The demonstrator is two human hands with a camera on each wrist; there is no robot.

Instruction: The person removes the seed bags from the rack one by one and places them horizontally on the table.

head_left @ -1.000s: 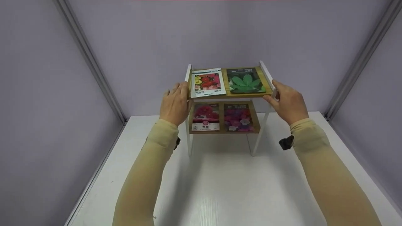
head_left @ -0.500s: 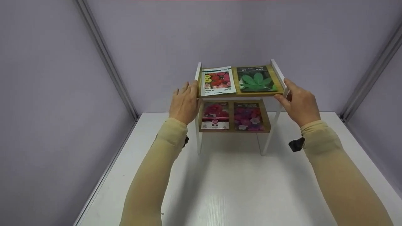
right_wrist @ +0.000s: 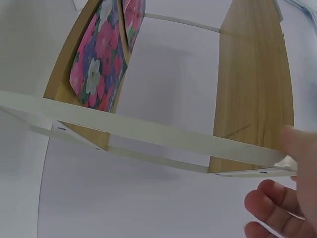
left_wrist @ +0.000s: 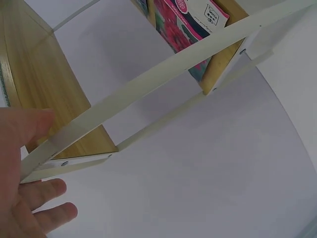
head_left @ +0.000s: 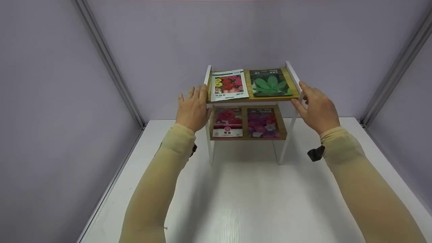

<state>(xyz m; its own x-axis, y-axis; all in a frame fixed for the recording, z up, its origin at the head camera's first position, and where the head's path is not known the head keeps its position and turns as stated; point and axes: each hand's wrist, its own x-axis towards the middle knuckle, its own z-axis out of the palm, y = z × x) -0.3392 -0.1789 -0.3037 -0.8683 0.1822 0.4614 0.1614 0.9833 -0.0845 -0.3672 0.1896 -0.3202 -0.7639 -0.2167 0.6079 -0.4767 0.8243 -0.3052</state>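
Observation:
A small two-tier shelf (head_left: pixel 248 100) with wooden boards and a white frame stands on the white table. My left hand (head_left: pixel 192 108) holds its upper left front corner, thumb inside the frame bar and fingers outside. At the upper right front corner, my right hand (head_left: pixel 319 109) grips the frame, thumb at the board's front edge. On the top board lie a packet with red and yellow flowers (head_left: pixel 229 84) and a packet with a green leaf (head_left: pixel 270 82). The lower board carries a red-flower packet (head_left: pixel 228 122) and a pink-and-purple-flower packet (head_left: pixel 262 123).
Grey wall panels enclose the white table (head_left: pixel 233 195) at the back and both sides. Metal corner posts rise at the back left (head_left: pixel 111 64) and back right (head_left: pixel 395 67). The shelf stands near the back wall (head_left: pixel 249 33).
The head view shifts sideways and slightly downward, so everything slides in the picture. Both hands stay at the shelf's upper front corners, and the packets keep their places on the boards.

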